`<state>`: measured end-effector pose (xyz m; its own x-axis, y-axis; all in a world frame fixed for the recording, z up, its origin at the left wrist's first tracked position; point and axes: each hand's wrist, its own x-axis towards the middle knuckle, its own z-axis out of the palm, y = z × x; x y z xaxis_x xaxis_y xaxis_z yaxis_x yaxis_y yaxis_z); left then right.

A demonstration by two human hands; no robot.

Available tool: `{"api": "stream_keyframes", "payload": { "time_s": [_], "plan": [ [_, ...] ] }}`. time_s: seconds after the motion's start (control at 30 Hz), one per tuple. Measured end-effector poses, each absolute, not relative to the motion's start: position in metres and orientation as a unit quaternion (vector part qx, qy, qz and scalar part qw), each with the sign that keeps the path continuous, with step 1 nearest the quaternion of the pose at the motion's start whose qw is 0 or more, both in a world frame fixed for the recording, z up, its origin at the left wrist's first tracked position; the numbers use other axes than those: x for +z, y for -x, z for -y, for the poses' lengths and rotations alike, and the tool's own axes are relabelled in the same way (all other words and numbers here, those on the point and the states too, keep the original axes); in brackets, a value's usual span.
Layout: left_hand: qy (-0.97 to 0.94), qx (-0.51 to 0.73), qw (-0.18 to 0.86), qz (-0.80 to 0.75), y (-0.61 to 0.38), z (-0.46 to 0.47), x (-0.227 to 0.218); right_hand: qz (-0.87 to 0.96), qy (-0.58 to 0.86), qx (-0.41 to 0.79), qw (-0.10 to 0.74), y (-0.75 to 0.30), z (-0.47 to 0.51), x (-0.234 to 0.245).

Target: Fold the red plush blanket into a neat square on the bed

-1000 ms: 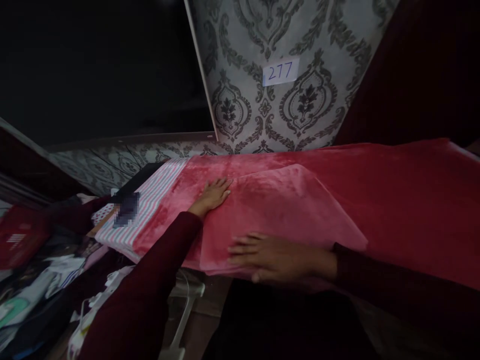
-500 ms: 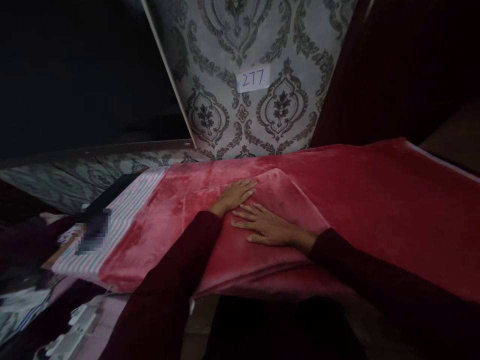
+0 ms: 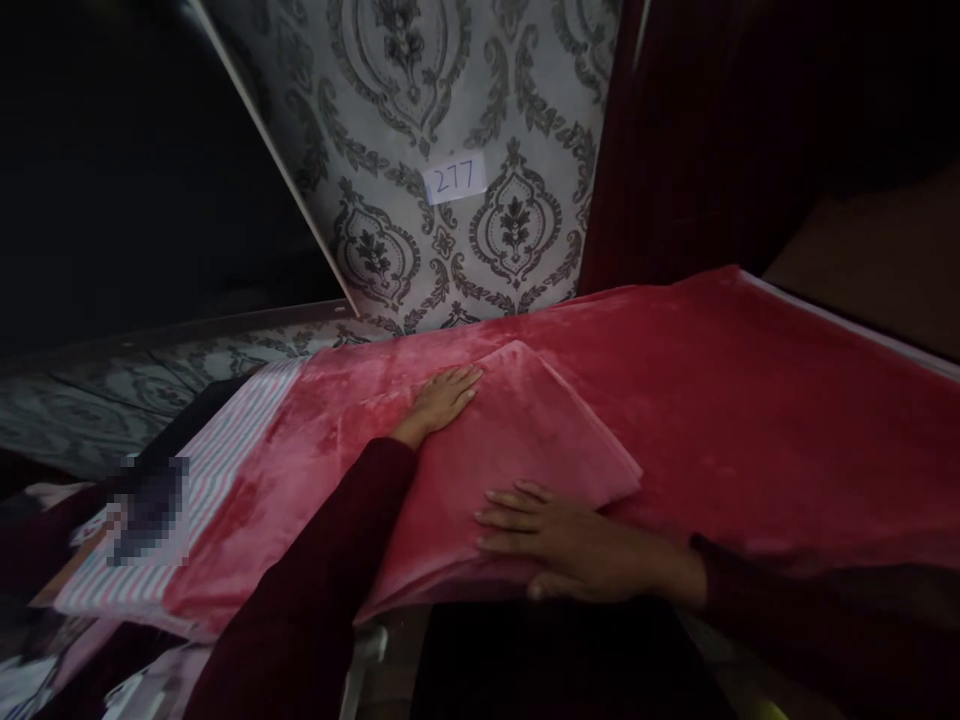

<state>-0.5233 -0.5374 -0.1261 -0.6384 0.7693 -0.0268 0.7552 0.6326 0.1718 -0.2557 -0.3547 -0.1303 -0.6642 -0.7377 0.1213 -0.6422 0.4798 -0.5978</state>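
At the centre of the view, a folded flap of rose-pink plush blanket is lying on a broader crimson plush blanket, with its peak pointing toward twelve o'clock. The frames do not settle whether the two are one piece. The person's left hand is pressing on the flap's ten o'clock edge, its fingers open and flat, gripping nothing; it appears to be pinning the layers so they are not sliding. The right hand is resting toward five o'clock along the flap's lower edge, its fingers extended and slightly parted, not closing on the cloth; it seems to be holding that edge down and smoothing it. A long dark maroon sleeve is covering the left forearm, and a matching sleeve is covering the right. Toward eight o'clock, a white, pink and teal striped cloth is lying under the blanket's end, partly hidden by a pixelated patch. At twelve o'clock, a white paper label marked 277 is sitting on a grey damask wallpaper panel.
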Motion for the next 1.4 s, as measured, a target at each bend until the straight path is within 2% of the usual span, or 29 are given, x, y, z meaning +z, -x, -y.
{"api": "stream_keyframes", "payload": {
  "time_s": [0.2,0.27,0.4,0.6,1.03,1.13,1.23,1.4],
  "plan": [
    [-0.474,0.078,0.045,-0.876,0.514,0.496,-0.091,-0.948,0.217,-0.205,-0.112,0.300,0.329,-0.115],
    [-0.507,0.077,0.052,-0.857,0.514,0.470,-0.087,-0.961,0.171,-0.160,-0.143,0.320,0.321,-0.121],
    [-0.504,0.054,0.071,-0.859,0.520,0.429,-0.106,-0.969,0.178,-0.118,-0.120,0.336,0.307,-0.148],
    [-0.499,0.088,0.066,-0.860,0.531,0.425,-0.139,-0.960,0.212,-0.137,-0.120,0.307,0.286,-0.177],
    [-0.496,0.095,0.058,-0.861,0.525,0.423,-0.137,-0.967,0.171,-0.142,-0.122,0.219,0.267,-0.210],
    [-0.492,0.079,0.055,-0.865,0.518,0.420,-0.126,-0.970,0.168,-0.139,-0.106,0.215,0.261,-0.199],
    [-0.495,0.072,0.051,-0.864,0.511,0.429,-0.105,-0.968,0.173,-0.142,-0.110,0.219,0.267,-0.168],
    [-0.508,0.094,0.054,-0.854,0.505,0.482,-0.077,-0.937,0.286,-0.172,-0.108,0.261,0.311,-0.114]
  ]
}}
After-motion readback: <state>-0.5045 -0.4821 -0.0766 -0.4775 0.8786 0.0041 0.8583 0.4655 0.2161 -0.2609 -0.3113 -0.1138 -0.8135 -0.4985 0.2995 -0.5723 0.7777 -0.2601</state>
